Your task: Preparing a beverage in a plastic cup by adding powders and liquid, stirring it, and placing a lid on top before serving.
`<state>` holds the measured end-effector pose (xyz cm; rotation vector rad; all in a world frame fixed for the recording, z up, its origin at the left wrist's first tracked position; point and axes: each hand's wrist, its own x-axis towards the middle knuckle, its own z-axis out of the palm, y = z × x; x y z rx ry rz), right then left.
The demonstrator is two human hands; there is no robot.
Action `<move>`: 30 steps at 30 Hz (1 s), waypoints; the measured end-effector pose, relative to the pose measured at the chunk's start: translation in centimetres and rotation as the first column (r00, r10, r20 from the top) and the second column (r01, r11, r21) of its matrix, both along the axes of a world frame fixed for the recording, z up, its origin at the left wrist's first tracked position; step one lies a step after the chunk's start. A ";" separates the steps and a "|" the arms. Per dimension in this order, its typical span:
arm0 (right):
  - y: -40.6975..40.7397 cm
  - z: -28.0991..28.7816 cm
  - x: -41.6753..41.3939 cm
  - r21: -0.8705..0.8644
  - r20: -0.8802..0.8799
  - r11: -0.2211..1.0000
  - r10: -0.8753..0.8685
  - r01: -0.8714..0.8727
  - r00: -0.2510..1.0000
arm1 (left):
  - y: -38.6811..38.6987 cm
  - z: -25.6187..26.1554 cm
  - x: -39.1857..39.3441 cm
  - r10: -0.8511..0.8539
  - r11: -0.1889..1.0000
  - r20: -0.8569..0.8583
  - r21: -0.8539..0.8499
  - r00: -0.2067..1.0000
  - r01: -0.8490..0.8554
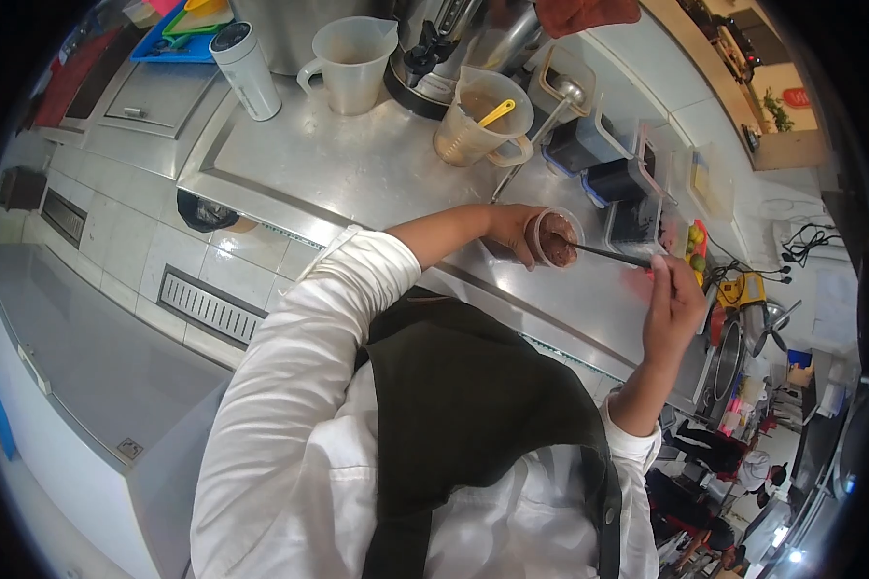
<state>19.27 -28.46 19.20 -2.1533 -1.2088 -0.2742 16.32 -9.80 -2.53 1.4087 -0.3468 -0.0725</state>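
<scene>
My left hand [513, 230] grips a clear plastic cup [548, 219], which is tilted so that its mouth faces me. A thick brown mixture [556, 242] coats the inside of the cup. Between the fingers of my right hand [671, 298] is the end of a long dark thin-handled utensil [614, 254]. Its far end goes into the brown mixture, so the tip is hidden. Both hands are over the front part of a stainless steel counter [376, 166].
Two plastic measuring jugs, one cloudy [351, 69] and one with brown liquid [471, 123], stand at the back. Nearby are a white tumbler [246, 72], a long-handled ladle [539, 137] and dark-filled containers [626, 181]. A white chest [108, 362] stands at left; people [724, 456] are far right.
</scene>
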 end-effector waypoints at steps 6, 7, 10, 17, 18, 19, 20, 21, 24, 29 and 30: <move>-2.0 1.8 -0.7 0.047 0.092 0.998 -0.036 0.031 0.995 | 0.1 -0.1 0.4 0.017 1.000 0.026 0.017 1.000 -0.018; -2.3 1.8 -0.7 0.062 0.123 0.998 -0.034 0.027 0.992 | 0.2 -0.1 0.5 0.017 1.000 0.030 0.002 0.999 -0.017; -3.2 1.9 -0.9 0.019 0.075 0.996 -0.083 0.081 0.994 | 0.2 -1.1 1.0 -0.065 0.991 -0.044 -0.120 0.997 0.059; -2.4 2.2 0.2 0.196 -0.045 0.964 -0.176 0.182 0.983 | 0.1 -1.3 1.0 0.001 0.998 0.015 -0.063 1.000 0.000; -0.8 2.0 0.8 0.280 -0.084 0.942 -0.169 0.186 0.982 | 0.1 -1.3 0.9 -0.004 0.998 0.023 -0.055 1.000 0.005; 1.1 1.8 1.4 0.363 -0.122 0.912 -0.155 0.190 0.980 | 0.1 -1.3 0.9 0.013 1.000 0.031 -0.010 0.999 -0.013; 2.8 1.2 2.3 0.347 -0.146 0.918 -0.149 0.191 0.978 | 0.1 -1.3 0.8 0.031 0.999 0.038 0.034 0.999 -0.032; 4.6 0.6 3.1 0.332 -0.167 0.923 -0.145 0.194 0.975 | 0.1 -1.0 0.8 0.025 0.998 0.038 0.058 0.999 -0.027; 11.8 -2.7 4.3 0.246 -0.108 0.969 0.002 0.024 0.994 | 0.2 -1.0 0.6 0.050 0.998 0.029 0.033 0.998 -0.051; 15.5 -6.9 4.1 0.063 -0.101 0.981 0.188 -0.183 0.977 | 0.3 0.6 0.3 0.020 0.998 -0.048 0.062 0.999 -0.017; 14.6 -6.5 3.3 0.052 -0.177 0.983 0.181 -0.174 0.967 | 0.3 1.0 0.1 0.010 0.997 -0.121 0.082 0.993 0.000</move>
